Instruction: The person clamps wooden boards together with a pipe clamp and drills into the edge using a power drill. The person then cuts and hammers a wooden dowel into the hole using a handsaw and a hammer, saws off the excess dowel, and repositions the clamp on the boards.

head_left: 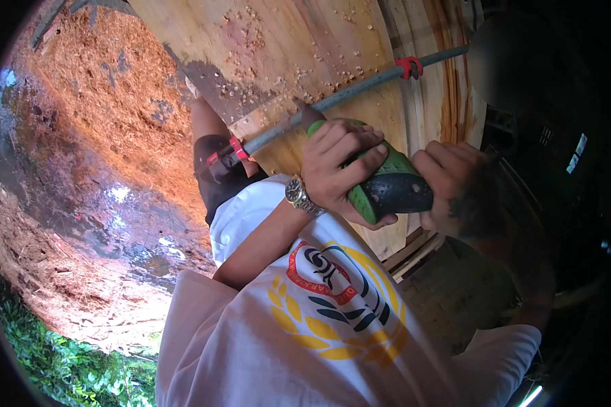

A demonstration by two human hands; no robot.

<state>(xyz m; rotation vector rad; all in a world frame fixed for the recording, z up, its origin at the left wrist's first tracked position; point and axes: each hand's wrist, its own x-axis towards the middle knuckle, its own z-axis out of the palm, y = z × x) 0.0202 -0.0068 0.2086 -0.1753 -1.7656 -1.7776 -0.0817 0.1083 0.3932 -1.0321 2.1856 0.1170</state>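
Note:
A green-and-black power tool [394, 178], drill-like in shape, is held over pale wooden boards. My left hand [343, 163], with a metal watch on its wrist, wraps round the green body from above, fingers curled over it. At the black rear end, my right hand [451, 183] is closed in a fist against the tool; what its fingers grip there is partly hidden. The tool's dark tapered nose points toward a grey pipe clamp [356, 88] lying across the boards. Whether the tip touches the wood I cannot tell.
Chips lie scattered on the wooden board [305, 41]. Red clamp jaws [409, 67] sit along the pipe. Orange-brown, debris-covered ground [95, 102] spreads at the left, with green plants [61, 359] below. The right side is dark.

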